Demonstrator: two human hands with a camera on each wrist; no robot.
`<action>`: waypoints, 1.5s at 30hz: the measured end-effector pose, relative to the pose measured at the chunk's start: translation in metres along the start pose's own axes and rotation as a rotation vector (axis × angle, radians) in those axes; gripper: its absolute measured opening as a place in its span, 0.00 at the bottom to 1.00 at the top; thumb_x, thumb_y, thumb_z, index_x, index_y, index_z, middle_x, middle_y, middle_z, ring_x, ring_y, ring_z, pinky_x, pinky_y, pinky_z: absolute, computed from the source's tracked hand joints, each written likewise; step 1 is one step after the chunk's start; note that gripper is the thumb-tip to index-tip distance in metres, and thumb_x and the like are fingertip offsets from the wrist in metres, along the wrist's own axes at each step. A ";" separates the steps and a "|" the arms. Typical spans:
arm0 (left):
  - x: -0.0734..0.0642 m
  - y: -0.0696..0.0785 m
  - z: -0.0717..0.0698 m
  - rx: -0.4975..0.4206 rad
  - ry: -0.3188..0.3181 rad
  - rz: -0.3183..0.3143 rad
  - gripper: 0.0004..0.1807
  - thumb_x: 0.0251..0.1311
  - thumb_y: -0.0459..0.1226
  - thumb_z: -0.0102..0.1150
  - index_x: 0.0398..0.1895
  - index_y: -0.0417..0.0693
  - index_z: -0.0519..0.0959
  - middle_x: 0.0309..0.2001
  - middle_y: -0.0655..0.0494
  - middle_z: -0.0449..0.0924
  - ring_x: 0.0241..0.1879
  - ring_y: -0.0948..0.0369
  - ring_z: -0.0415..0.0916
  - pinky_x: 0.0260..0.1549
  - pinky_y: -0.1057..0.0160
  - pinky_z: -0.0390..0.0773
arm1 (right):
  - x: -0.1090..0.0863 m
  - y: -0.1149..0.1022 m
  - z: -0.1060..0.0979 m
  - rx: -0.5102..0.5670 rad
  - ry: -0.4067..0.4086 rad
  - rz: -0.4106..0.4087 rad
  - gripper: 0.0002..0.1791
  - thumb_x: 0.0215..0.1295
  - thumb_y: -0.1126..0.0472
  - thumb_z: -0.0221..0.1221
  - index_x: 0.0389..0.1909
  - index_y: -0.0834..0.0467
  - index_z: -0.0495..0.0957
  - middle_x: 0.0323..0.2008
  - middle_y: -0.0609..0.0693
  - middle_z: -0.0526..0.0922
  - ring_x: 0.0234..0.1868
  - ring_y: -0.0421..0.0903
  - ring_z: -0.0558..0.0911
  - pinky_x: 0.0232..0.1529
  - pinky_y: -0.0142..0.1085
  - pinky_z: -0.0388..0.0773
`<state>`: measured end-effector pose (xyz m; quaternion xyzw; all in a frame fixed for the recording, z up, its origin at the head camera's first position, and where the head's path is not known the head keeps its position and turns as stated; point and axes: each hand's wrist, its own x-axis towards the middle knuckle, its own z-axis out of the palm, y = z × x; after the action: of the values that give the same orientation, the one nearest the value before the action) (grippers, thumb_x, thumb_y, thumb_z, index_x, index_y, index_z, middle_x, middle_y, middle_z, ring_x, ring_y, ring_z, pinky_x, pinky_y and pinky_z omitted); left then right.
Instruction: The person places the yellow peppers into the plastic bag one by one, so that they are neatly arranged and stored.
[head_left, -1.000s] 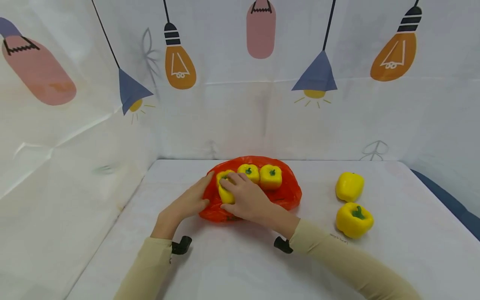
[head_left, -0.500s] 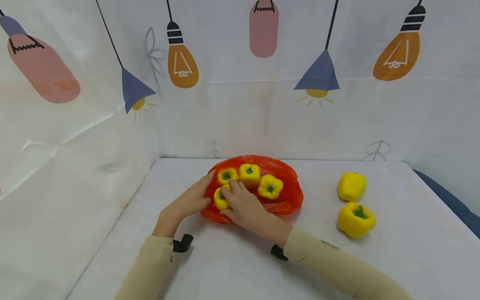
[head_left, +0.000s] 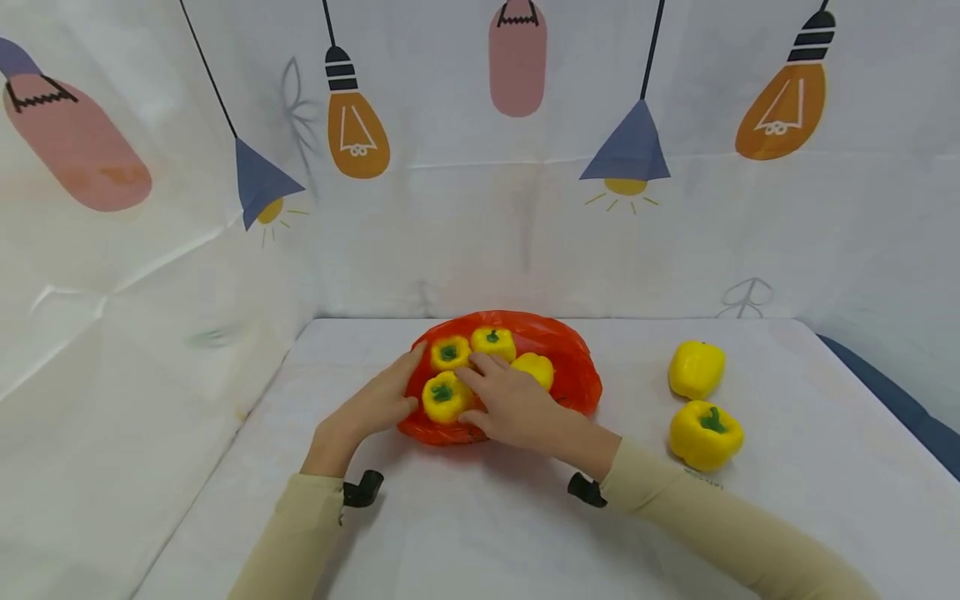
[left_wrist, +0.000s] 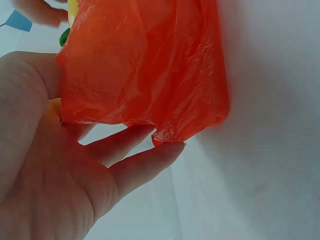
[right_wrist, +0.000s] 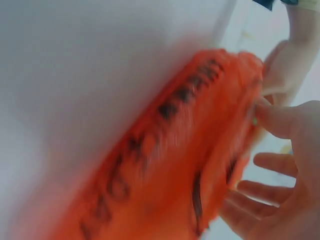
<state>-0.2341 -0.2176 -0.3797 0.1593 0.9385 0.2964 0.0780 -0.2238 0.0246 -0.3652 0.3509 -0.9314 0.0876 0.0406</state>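
A red plastic bag [head_left: 577, 367] lies spread with its mouth up, and several yellow bell peppers stand inside it. My left hand [head_left: 375, 402] rests at the bag's left rim; in the left wrist view its extended fingers [left_wrist: 145, 162] touch the red plastic, partly hidden behind it. My right hand [head_left: 521, 407] is over the bag's front, fingers spread and loosely bent, just right of the front-left bell pepper [head_left: 446, 397], whose green stem points up. It partly covers another bell pepper [head_left: 536, 367]. In the right wrist view nothing shows between its fingers [right_wrist: 265, 192].
Two more yellow bell peppers, one lying behind [head_left: 697, 369] and one in front [head_left: 707, 435], are on the white table [head_left: 480, 533] right of the bag. A white printed sheet [head_left: 465, 233] hangs behind and at the left.
My right hand has set the front-left bell pepper down, let go of it and moved slightly right. The peppers in the bag have shifted apart. My left hand stays at the rim.
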 end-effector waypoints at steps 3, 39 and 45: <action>0.001 0.000 0.000 0.004 -0.005 0.000 0.45 0.63 0.31 0.50 0.81 0.49 0.42 0.81 0.49 0.44 0.80 0.47 0.45 0.76 0.42 0.51 | -0.008 0.012 -0.012 -0.007 -0.020 0.004 0.36 0.64 0.40 0.61 0.71 0.48 0.67 0.69 0.52 0.68 0.69 0.52 0.72 0.62 0.48 0.79; 0.004 -0.009 0.000 0.011 -0.017 -0.018 0.45 0.65 0.32 0.49 0.81 0.50 0.40 0.81 0.48 0.42 0.80 0.47 0.42 0.76 0.41 0.48 | -0.164 0.166 -0.078 0.222 -0.476 0.409 0.40 0.51 0.50 0.72 0.66 0.53 0.71 0.66 0.65 0.70 0.57 0.59 0.73 0.57 0.62 0.77; 0.004 -0.009 0.000 0.009 -0.021 -0.023 0.45 0.65 0.33 0.49 0.81 0.52 0.39 0.81 0.50 0.42 0.80 0.48 0.42 0.76 0.42 0.48 | -0.170 0.171 -0.068 0.222 -0.441 0.422 0.37 0.50 0.49 0.73 0.62 0.54 0.75 0.63 0.63 0.73 0.54 0.56 0.74 0.55 0.60 0.78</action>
<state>-0.2405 -0.2234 -0.3850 0.1519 0.9406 0.2896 0.0908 -0.2080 0.2741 -0.3444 0.1631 -0.9548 0.1168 -0.2195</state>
